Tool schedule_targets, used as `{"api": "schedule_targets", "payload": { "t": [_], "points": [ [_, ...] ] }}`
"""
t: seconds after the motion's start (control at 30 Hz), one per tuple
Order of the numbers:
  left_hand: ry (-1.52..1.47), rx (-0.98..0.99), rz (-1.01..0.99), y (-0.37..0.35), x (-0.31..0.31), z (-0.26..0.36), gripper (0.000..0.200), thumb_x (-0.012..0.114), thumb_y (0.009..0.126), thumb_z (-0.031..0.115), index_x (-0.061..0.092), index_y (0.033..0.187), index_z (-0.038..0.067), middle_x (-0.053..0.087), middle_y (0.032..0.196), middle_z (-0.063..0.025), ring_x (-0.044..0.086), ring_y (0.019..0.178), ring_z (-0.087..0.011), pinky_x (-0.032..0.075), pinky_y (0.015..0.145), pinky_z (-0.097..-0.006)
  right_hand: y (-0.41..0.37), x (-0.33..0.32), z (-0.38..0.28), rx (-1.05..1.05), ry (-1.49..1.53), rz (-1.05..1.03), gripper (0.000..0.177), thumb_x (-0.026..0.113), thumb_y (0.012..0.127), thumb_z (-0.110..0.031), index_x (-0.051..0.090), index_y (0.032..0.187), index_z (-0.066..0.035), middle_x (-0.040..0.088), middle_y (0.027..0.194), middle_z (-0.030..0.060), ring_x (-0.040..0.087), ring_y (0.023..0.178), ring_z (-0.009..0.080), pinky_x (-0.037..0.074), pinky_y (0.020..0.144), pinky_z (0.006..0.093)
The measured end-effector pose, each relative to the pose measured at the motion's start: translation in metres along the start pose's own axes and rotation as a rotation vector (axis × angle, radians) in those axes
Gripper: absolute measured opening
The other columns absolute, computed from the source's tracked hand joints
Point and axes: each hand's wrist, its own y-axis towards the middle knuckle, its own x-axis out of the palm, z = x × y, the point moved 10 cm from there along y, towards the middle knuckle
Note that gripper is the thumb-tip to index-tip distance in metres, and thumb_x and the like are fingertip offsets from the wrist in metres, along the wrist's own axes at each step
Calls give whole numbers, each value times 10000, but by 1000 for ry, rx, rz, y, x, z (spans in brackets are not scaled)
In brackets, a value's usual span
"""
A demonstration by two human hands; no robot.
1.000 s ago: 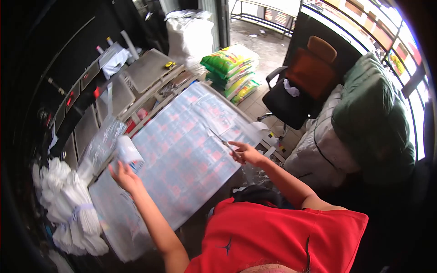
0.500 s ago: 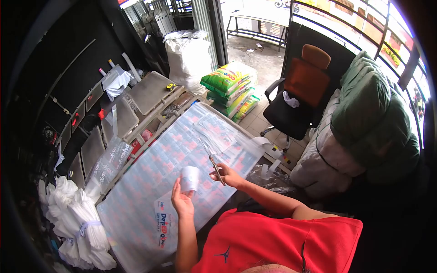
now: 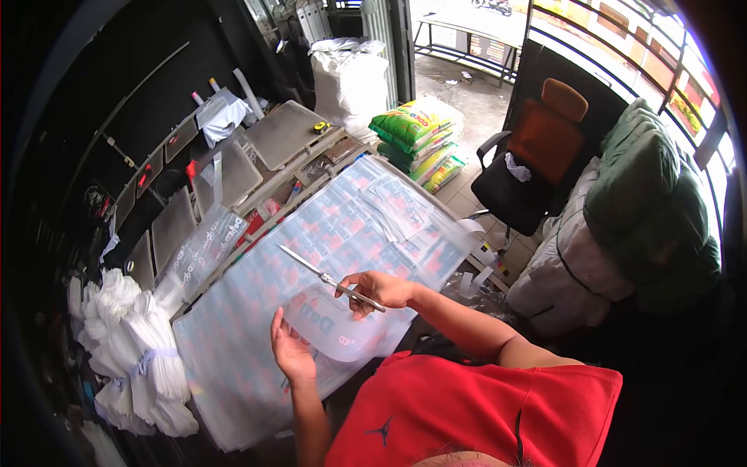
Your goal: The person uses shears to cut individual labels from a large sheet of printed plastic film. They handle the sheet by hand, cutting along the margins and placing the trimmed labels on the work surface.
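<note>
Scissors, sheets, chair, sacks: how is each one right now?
scissors, blades together, held in right hand
small sheet, curled, held by left hand
big sheet, spread out flat
chair, nobody sitting on it
sacks, stacked flat
white bundles, tied, piled

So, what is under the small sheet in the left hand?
The big printed sheet shows dimly through the small sheet in the left hand; its print there is unreadable. Scissors in the right hand cross above.

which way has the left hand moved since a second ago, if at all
Yes. The left hand has come rightward, from the printed sheet's edge beside the white bundles to its near edge before the red shirt, now holding a clear printed piece.
</note>
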Motion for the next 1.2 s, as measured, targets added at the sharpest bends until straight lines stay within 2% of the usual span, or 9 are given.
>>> {"api": "schedule_targets", "payload": {
  "t": [0.2, 0.43, 0.5, 0.67, 0.73, 0.87, 1.0, 1.13, 1.2],
  "points": [
    [-602, -479, -4, 6, -66, -47, 615, 495, 935, 488, 378, 1442, 160, 456, 1353, -222, 490, 1203, -367, 427, 988, -506, 25, 55, -6, 134, 40, -250, 635, 821, 682, 18, 500, 1229, 19, 586, 771, 33, 572, 714, 115, 452, 652, 250],
    [-551, -637, 358, -33, -129, -177, 735, 479, 918, 577, 375, 1419, 50, 427, 1390, -240, 459, 1253, -379, 427, 1012, -487, 33, 91, -15, 268, -20, -380, 680, 875, 618, -39, 528, 1198, 32, 573, 806, 16, 539, 764, 104, 425, 673, 229],
    [-435, -368, 79, -41, -82, -154, 879, 453, 893, 654, 329, 1421, -36, 409, 1412, -248, 420, 1287, -365, 379, 1053, -463, 32, 98, -18, 281, -12, -386, 685, 880, 613, -52, 530, 1196, 31, 559, 797, 9, 531, 757, 104, 415, 671, 226],
    [-734, -436, -379, -18, -7, -93, 805, 403, 944, 596, 337, 1434, -40, 435, 1426, -175, 438, 1279, -288, 350, 1074, -437, 21, 115, -20, 340, -57, -463, 721, 891, 605, -86, 528, 1217, 30, 522, 772, -13, 502, 734, 93, 385, 664, 221],
    [-891, -329, 138, 29, -105, -111, 661, 448, 969, 488, 408, 1407, -5, 514, 1361, -137, 477, 1240, -265, 367, 1058, -434, 16, 110, -15, 384, -87, -552, 723, 882, 629, -94, 517, 1240, 32, 536, 773, -14, 508, 741, 92, 405, 667, 219],
    [-491, -40, 343, 62, -216, -49, 343, 575, 943, 252, 592, 1229, 64, 612, 1247, -83, 557, 1144, -240, 356, 1065, -454, 6, 85, -33, 403, -253, -640, 671, 847, 680, -78, 513, 1250, 42, 631, 806, 46, 570, 747, 103, 448, 674, 253],
    [-654, 46, 180, 22, -234, 39, 306, 642, 901, 194, 628, 1179, 67, 631, 1215, -80, 546, 1174, -247, 356, 1074, -489, 36, 22, -16, 459, -699, -628, 621, 825, 683, -106, 540, 1203, 80, 670, 821, 96, 634, 775, 157, 495, 682, 301],
    [-456, 117, 341, -22, -290, 56, 334, 642, 901, 200, 611, 1198, 49, 614, 1242, -108, 527, 1208, -257, 343, 1088, -483, 115, -44, 39, 343, -1157, -465, 514, 781, 636, -172, 644, 1105, -11, 707, 844, 83, 661, 767, 197, 506, 679, 326],
    [-125, 107, 573, -39, -369, 34, 374, 614, 915, 195, 570, 1244, 22, 577, 1295, -138, 511, 1230, -279, 349, 1089, -474, 136, -60, 29, 195, -1302, -83, 472, 756, 660, -213, 651, 1086, -40, 703, 889, 133, 674, 821, 304, 520, 731, 391]
  ]
}}
